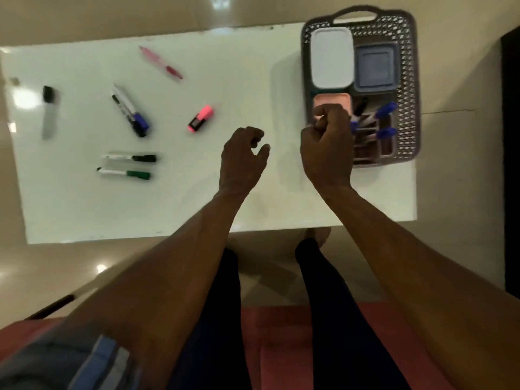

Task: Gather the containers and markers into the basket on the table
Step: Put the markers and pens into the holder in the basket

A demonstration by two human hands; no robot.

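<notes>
White table (253,80), basket (408,80) under right hand (326,147)

site: home living room, likely | evidence: glossy beige floor tiles (84,12); low white table (84,209) before me; red seat (270,347) beneath my legs

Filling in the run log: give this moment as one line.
stage: loading basket | right hand: over basket, fingers curled, markers there | left hand: empty, above table | left out: pink highlighter
</notes>
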